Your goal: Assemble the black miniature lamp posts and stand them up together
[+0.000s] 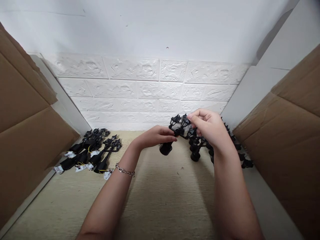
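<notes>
A small black model street lamp (166, 149) with several lantern heads is held over the middle of the table, tilted, its round base toward me. My left hand (160, 136) is closed around its post just below the lanterns. With thumb and forefinger my right hand (205, 124) pinches the top of one lantern on the right side of the same lamp. The remaining fingers of that hand are curled. Part of the post is hidden by my left fingers.
Several similar lamps (195, 156) stand at the right, partly behind my right forearm. At the left lie several more lamps (101, 163) with yellow wires and white parts. Cardboard panels (27, 143) flank both sides; a white brick-patterned wall (147, 90) closes the back.
</notes>
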Tool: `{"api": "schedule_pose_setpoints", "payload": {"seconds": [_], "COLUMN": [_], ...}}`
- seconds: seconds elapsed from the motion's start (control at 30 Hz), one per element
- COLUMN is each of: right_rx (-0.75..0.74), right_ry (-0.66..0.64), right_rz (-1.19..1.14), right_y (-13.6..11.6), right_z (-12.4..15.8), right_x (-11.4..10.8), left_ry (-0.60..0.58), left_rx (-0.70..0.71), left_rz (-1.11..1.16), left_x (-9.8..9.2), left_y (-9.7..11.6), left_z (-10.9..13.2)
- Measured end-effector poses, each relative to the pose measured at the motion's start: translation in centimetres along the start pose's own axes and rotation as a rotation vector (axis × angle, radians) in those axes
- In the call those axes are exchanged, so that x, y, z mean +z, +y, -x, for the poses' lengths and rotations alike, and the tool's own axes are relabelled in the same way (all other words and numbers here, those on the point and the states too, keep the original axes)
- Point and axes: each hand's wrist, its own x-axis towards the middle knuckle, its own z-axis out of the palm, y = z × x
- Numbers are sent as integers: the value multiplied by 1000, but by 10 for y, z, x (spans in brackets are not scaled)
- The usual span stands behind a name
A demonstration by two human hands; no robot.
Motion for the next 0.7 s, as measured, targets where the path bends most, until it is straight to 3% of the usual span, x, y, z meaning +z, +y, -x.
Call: {"api": "schedule_pose_setpoints", "payload": {"seconds": [0.13,0.37,0.53,0.7], "right_rx": [-52,-55,6,-7], "right_ry": [-35,99,-67,-179], "right_rz": [-58,-236,-145,-29], "right_y": [1,5,4,2], "right_z": [-2,-8,-5,-3], "right_x": [7,14,13,15], "left_ry": [71,263,351,382], "left_rx": [-27,43,44,29], "left_rz": [30,285,496,501], "left_x": [-3,-7,-7,-8], "left_y": [0,8,12,13], "left_z": [1,6,6,7]}}
